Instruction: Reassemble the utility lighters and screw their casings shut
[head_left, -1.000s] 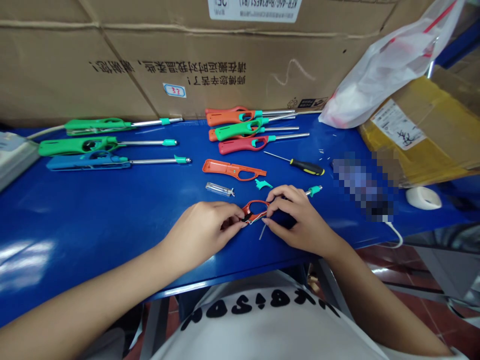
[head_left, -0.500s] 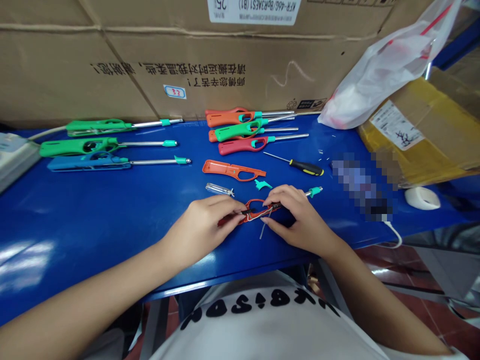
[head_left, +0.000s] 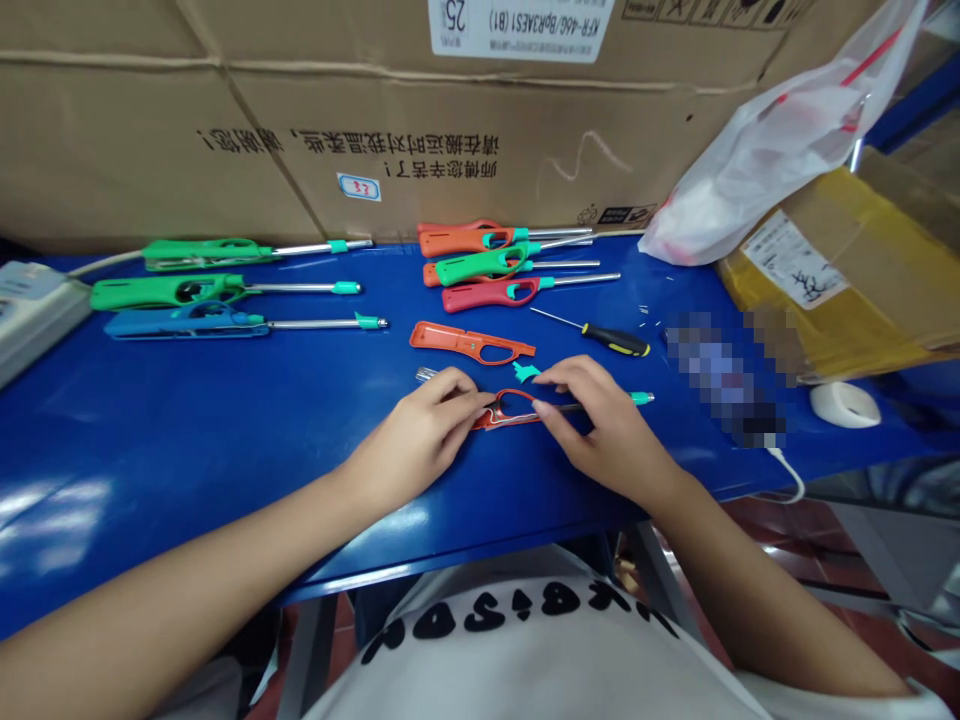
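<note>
My left hand point(head_left: 420, 425) is closed, its thumb and fingertips pinching the handle end of an open orange lighter half-shell point(head_left: 504, 420). A white wire runs inside the shell below its finger loop. My right hand point(head_left: 611, 425) has thumb and index finger apart, the thumb at the shell's front end. The index fingertip is beside a teal trigger point(head_left: 527, 372) lying on the table. From under the right hand pokes the lighter's rod with a teal tip point(head_left: 641, 398). A clear fuel tank point(head_left: 425, 375) is mostly hidden behind my left hand. The matching orange half-shell point(head_left: 469, 343) lies just beyond.
A black and yellow screwdriver point(head_left: 615, 340) lies right of several lighters point(head_left: 487, 295). Further lighters point(head_left: 172, 291) lie at left near a power strip point(head_left: 41, 305). Tape roll point(head_left: 844, 404), blurred phone point(head_left: 720, 375), plastic bag point(head_left: 750, 150) and cartons point(head_left: 847, 260) stand right. A large carton point(head_left: 262, 150) walls the back.
My right hand has let go of the shell's front and opened toward the teal trigger. The thin pale strip under it is no longer visible. My left hand shifted slightly up, covering most of the tank.
</note>
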